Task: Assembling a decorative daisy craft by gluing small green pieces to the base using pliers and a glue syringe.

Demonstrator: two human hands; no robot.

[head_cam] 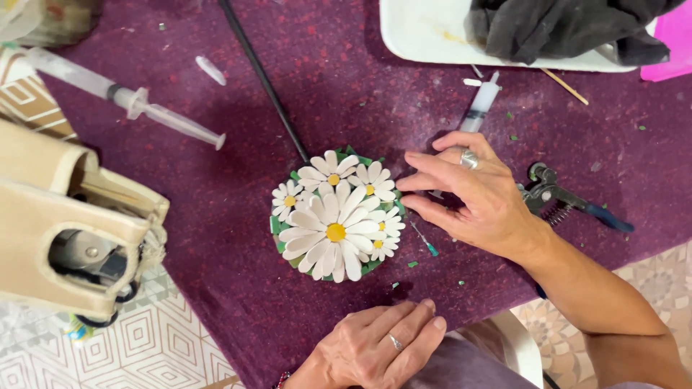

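Note:
A round mosaic piece point(335, 215) with white daisy petals, yellow centres and green bits lies on a purple cloth point(238, 238). My right hand point(468, 194), wearing a ring, rests palm down just right of it, fingertips touching its right rim. It holds nothing that I can see. My left hand point(382, 346), also ringed, lies flat on the cloth's near edge below the mosaic, fingers together and empty.
A large syringe point(126, 97) lies at upper left, a smaller one point(479, 108) above my right hand. Tile nippers point(566, 198) sit to the right, a thin black rod point(263, 79) above the mosaic. A white tray point(425, 39) holds dark cloth. A beige bag point(65, 230) stands left.

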